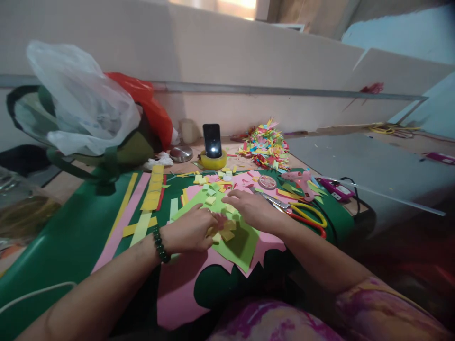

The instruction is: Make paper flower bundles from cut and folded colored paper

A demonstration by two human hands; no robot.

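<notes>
My left hand [194, 229], with a dark green bead bracelet [161, 244] at the wrist, is over a light green paper sheet [245, 248]. Its fingers are curled together and partly blurred; what they hold, if anything, is hidden. Close by lie small yellow paper pieces [227, 234]. My right hand [254, 210] reaches over the same sheet with its fingers stretched out, beside pale green paper squares [210, 200]. Under the green sheet is pink paper [181, 289] with curved cutouts. Scissors [305, 210] with yellow and red handles lie next to my right forearm.
Paper strips [122, 225] lie on the green mat [81, 227]. Behind stand a phone [212, 140] on a yellow tape roll [213, 161] and a colourful paper-scrap heap [266, 144]. A pink glue gun [302, 182] is at the right, a bag [135, 147] at the back left.
</notes>
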